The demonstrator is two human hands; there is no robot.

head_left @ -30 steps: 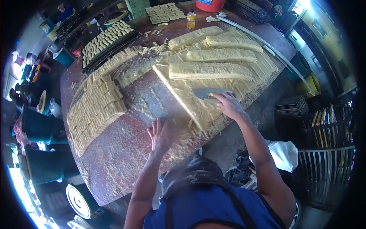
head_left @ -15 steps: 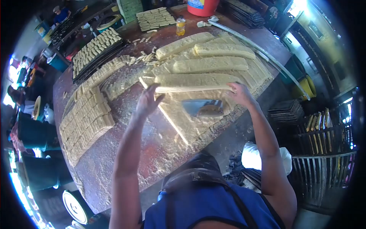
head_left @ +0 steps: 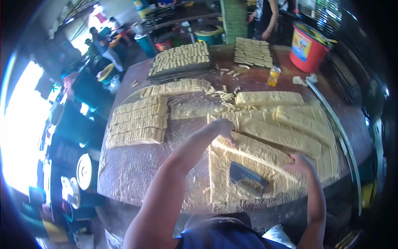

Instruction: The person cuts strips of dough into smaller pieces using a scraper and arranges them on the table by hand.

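The broad table has a worn purplish-red top, dusted pale in many places. On its near right part lies a wide yellowish dough sheet, straight along its left edge and marked with faint lines. To the left sits a dough block, its cut rows close together and their surfaces ridged.

The long dough stack lies aslant on the sheet, between the two hands and just nearer the person than the other long pieces. It is a narrow, straight-sided bar, pale yellow, with a rough, floury top and a lighter near face.

The left hand is bent around its left end, thumb toward the near side; the right hand curls over the opposite end, holding it.

Just below the stack, a flat grey blade rests on the sheet. Small dough scraps lie loosely scattered beyond.
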